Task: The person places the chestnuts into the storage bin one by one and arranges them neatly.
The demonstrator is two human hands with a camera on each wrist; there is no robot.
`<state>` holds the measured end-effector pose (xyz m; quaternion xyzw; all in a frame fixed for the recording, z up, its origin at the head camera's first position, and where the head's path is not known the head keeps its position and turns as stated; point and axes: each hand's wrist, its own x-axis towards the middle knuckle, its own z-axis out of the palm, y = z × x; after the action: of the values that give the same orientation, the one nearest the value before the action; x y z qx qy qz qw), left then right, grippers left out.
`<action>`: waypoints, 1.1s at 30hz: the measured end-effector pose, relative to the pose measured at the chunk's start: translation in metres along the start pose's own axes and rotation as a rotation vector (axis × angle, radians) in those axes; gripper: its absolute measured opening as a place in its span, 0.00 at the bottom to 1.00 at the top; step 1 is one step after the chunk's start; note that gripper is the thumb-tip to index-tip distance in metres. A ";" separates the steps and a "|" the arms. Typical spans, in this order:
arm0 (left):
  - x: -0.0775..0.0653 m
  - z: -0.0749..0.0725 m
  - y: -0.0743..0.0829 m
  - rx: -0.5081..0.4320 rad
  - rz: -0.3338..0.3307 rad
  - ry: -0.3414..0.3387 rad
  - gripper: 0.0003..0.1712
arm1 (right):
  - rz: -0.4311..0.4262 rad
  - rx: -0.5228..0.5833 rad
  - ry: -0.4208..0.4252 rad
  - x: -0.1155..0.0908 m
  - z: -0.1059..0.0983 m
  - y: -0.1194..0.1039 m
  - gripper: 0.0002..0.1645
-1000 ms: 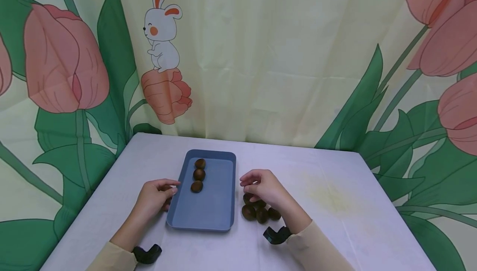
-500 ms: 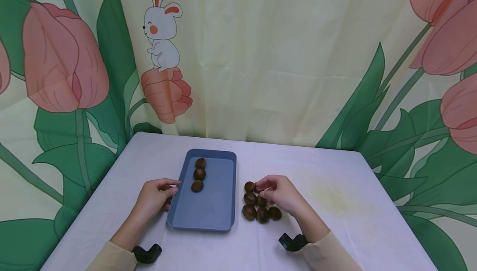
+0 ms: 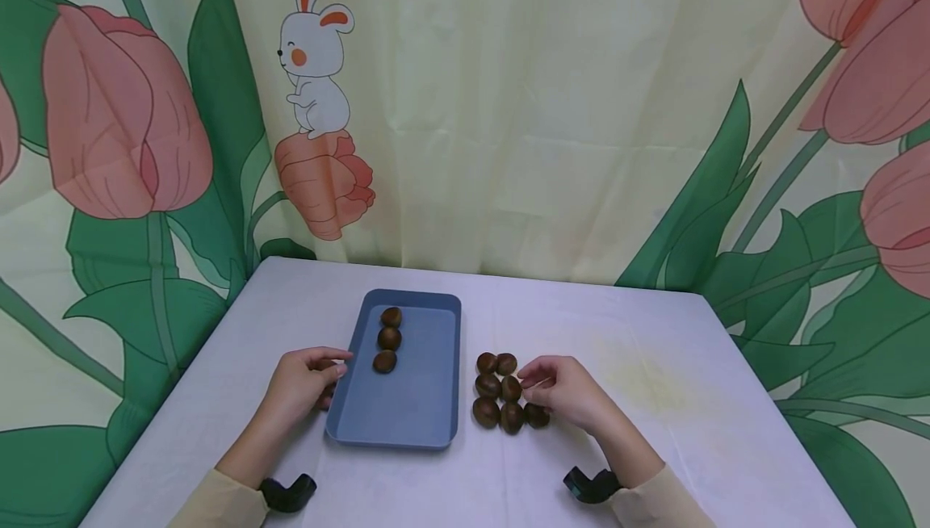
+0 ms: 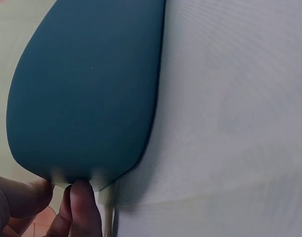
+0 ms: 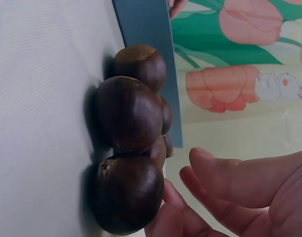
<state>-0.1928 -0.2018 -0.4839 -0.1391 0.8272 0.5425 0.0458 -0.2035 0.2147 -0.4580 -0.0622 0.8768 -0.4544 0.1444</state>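
Note:
A shallow blue tray [image 3: 407, 419] lies on the table, with three chestnuts [image 3: 390, 339] lined up along its left part. My left hand [image 3: 301, 383] is at the tray's left side; in the left wrist view its fingertips [image 4: 84, 195] touch the outer wall. To the right of the tray sit several more chestnuts [image 3: 488, 386] in close rows. My right hand [image 3: 570, 391] is just right of them, fingertips beside the middle row. In the right wrist view its thumb [image 5: 230, 175] and index finger are apart with nothing between them, and other fingers reach behind the nearest chestnut [image 5: 129, 195].
A white cloth [image 3: 654, 399] covers the table, with a faint yellowish patch on its right half. Behind the far edge hangs a curtain [image 3: 508, 124] printed with tulips and a rabbit. Each wrist carries a black band piece [image 3: 288, 494].
My right hand has moved right and toward me, from over the far chestnuts to beside the middle row, uncovering the far ones. My left hand and the tray stay in place.

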 end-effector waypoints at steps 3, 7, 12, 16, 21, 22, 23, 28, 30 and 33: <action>0.000 0.001 0.000 -0.004 0.006 0.002 0.15 | -0.011 -0.014 -0.020 -0.003 -0.001 0.004 0.15; 0.001 0.000 0.000 -0.004 0.013 0.005 0.15 | -0.033 -0.037 -0.048 -0.005 -0.002 0.010 0.16; 0.000 0.001 -0.001 -0.001 0.004 0.015 0.15 | -0.031 -0.045 -0.059 -0.008 -0.001 0.016 0.17; 0.001 0.002 -0.001 -0.004 0.017 0.011 0.15 | -0.024 -0.057 -0.051 -0.010 0.000 0.019 0.17; 0.001 0.002 0.000 -0.006 0.025 0.005 0.15 | -0.010 -0.050 -0.044 -0.012 0.002 0.020 0.15; 0.001 0.002 0.000 -0.005 0.022 0.006 0.15 | -0.006 -0.046 -0.041 -0.012 0.002 0.020 0.14; 0.001 0.002 0.000 -0.003 0.021 0.006 0.15 | -0.001 -0.043 -0.038 -0.013 0.002 0.020 0.14; 0.001 0.002 0.000 -0.002 0.017 0.005 0.15 | 0.023 -0.009 -0.025 -0.014 0.004 0.019 0.13; 0.001 0.002 0.000 -0.005 0.021 0.004 0.15 | 0.019 0.009 -0.027 -0.015 0.004 0.019 0.13; 0.001 0.002 0.000 -0.005 0.017 0.008 0.15 | 0.012 0.022 -0.026 -0.015 0.003 0.017 0.12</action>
<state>-0.1939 -0.2005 -0.4847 -0.1342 0.8273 0.5442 0.0375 -0.1877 0.2257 -0.4702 -0.0611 0.8701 -0.4624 0.1594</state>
